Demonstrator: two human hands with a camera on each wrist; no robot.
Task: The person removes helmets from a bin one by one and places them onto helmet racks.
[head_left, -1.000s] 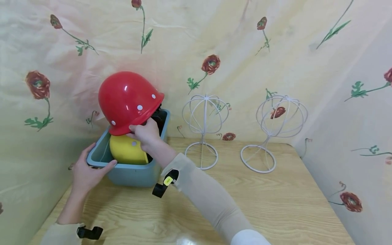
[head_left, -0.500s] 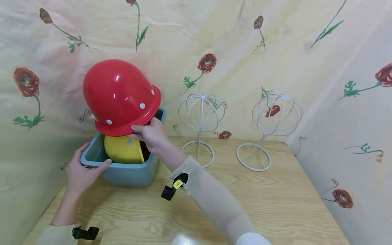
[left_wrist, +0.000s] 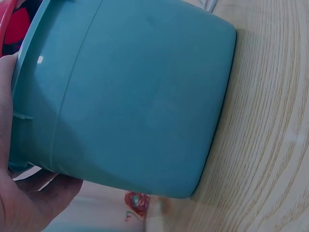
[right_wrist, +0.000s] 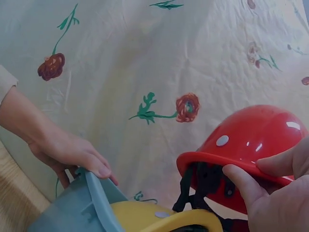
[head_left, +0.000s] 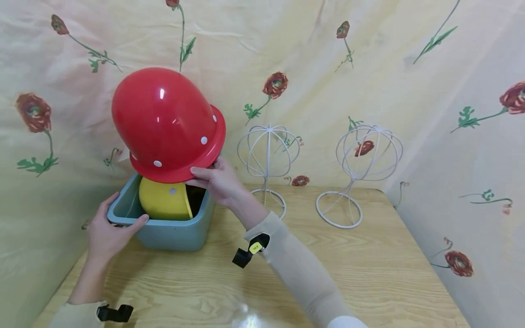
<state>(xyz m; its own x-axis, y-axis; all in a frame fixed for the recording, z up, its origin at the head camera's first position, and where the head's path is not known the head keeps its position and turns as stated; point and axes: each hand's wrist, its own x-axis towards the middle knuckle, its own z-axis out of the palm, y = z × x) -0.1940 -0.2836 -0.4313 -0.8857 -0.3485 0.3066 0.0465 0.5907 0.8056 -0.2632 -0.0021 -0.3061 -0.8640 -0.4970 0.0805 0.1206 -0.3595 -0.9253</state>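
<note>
My right hand (head_left: pixel 219 182) pinches the brim of a red hard hat (head_left: pixel 164 118), thumb on the outside and fingers under the edge. The hat hangs tilted above a blue-green plastic bin (head_left: pixel 172 234), and black straps (right_wrist: pixel 193 193) dangle from inside it in the right wrist view. A yellow hard hat (head_left: pixel 162 200) lies on its side in the bin. At the bin's left front corner, my left hand (head_left: pixel 108 228) grips the rim, thumb over the near edge. The left wrist view shows the bin's side wall (left_wrist: pixel 135 96) beside that hand.
Two white wire stands with globe-shaped tops, a nearer-to-middle stand (head_left: pixel 267 155) and a right stand (head_left: pixel 362 159), are on the wooden table (head_left: pixel 348 273). Flower-printed cloth (head_left: pixel 229 59) covers the walls behind and at the sides.
The red hard hat has risen out over the bin, tipping further, then shifted slightly right with my right hand. My left hand stays on the bin's rim.
</note>
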